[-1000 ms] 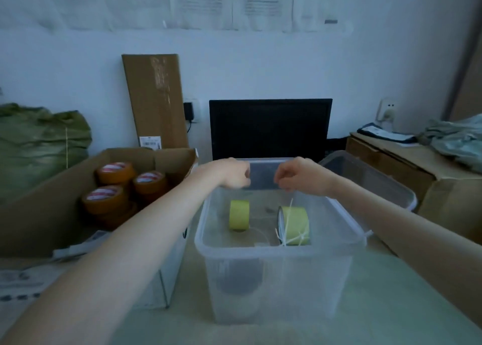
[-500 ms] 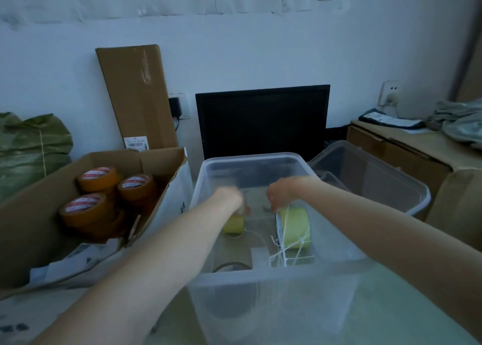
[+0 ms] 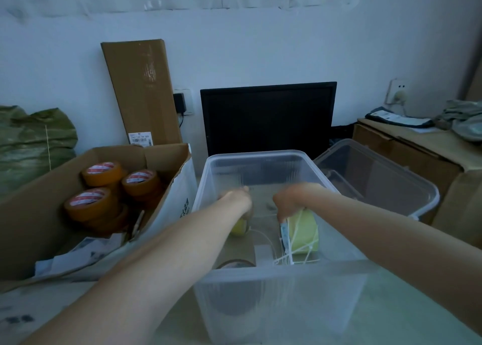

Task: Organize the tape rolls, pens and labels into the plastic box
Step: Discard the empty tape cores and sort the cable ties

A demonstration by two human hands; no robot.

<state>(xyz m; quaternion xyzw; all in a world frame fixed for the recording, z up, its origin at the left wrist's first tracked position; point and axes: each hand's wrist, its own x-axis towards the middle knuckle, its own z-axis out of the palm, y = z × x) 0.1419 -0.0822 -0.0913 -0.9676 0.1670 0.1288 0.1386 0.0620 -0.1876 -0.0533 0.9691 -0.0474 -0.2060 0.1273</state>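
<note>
A clear plastic box (image 3: pixel 257 156) stands in the middle of the table, and both my hands reach down into it. My left hand (image 3: pixel 236 197) sits just over a small yellow tape roll (image 3: pixel 238 229). The knuckles of my right hand (image 3: pixel 292 198) are above a larger yellow bundle (image 3: pixel 305 233) tied with white string. Both hands' fingers point down and away, hidden behind the backs of the hands. A brown tape roll (image 3: pixel 236 263) and a white label piece (image 3: pixel 263 253) lie near the box's front wall.
An open cardboard box (image 3: pixel 34 214) on the left holds several orange-brown tape rolls (image 3: pixel 101 172) and papers. A second clear plastic box (image 3: pixel 391 180) stands at the right. A black monitor (image 3: pixel 268 117), a leaning cardboard sheet (image 3: pixel 142 89) and a green sack (image 3: pixel 31 141) line the wall.
My hands held a grey sheet above the box's far rim and have gone down inside the box. The camera has tilted down and moved closer.
</note>
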